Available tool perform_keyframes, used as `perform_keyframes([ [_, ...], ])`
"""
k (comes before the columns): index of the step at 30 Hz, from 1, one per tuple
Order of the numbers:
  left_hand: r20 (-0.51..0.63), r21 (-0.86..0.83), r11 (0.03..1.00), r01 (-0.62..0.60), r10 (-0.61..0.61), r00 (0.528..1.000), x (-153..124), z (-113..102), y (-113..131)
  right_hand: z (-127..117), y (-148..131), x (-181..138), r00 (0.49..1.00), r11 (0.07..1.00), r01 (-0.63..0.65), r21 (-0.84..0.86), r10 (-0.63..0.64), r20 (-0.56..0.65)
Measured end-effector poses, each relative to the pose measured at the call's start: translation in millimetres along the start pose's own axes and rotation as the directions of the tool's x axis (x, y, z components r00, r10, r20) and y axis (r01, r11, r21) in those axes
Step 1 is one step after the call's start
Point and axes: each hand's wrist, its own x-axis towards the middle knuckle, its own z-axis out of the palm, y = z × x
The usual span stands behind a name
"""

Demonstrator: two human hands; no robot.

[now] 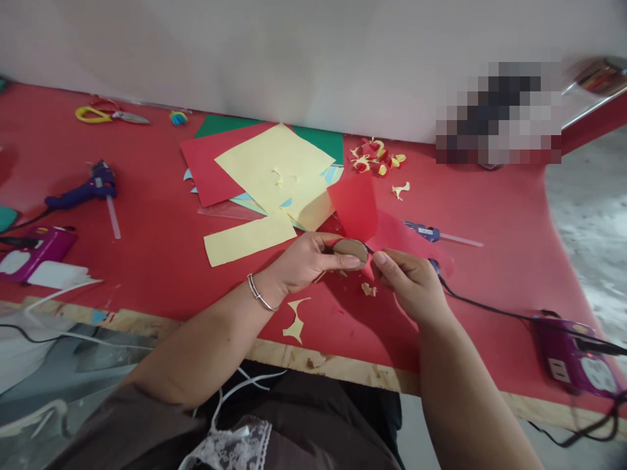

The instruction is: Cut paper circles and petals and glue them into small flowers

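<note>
My left hand (308,262) is closed around a round brown disc (351,248) that looks like cardboard, its thumb lying flat across the face. The disc has a dark rim. At the disc's right edge, my right hand (411,281) pinches what looks like a thin dark strip (368,247) running from that rim. Just behind both hands, a red sheet (353,203) stands up from the table. A glue gun (422,231) lies partly hidden behind my right hand. Small cream paper scraps (368,289) lie below the disc.
Cream paper (274,163) lies over red and green sheets; a cream strip (247,239) is nearer. Red and yellow cut pieces (375,158) form a pile. Scissors (112,115), another glue gun (85,188) and purple power strips (575,356) sit toward the sides, with trailing cords.
</note>
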Motion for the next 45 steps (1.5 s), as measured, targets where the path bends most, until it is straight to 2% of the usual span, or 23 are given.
perform_keyframes([
  [17,0.071,0.089,0.996,0.011,-0.018,0.997,0.0,-8.8,4.8,-0.3,-2.4,-0.4,0.999,0.999,0.028,-0.044,-0.026,0.043],
  [32,0.083,0.221,0.974,0.049,-0.069,0.994,-2.2,-14.3,12.8,0.0,-3.7,1.1,0.993,0.996,0.077,-0.045,-0.073,0.089],
  [45,0.125,0.267,0.96,0.08,-0.117,0.985,-3.1,-18.3,16.5,-1.1,-2.7,0.1,0.99,0.993,0.063,-0.103,-0.049,0.133],
])
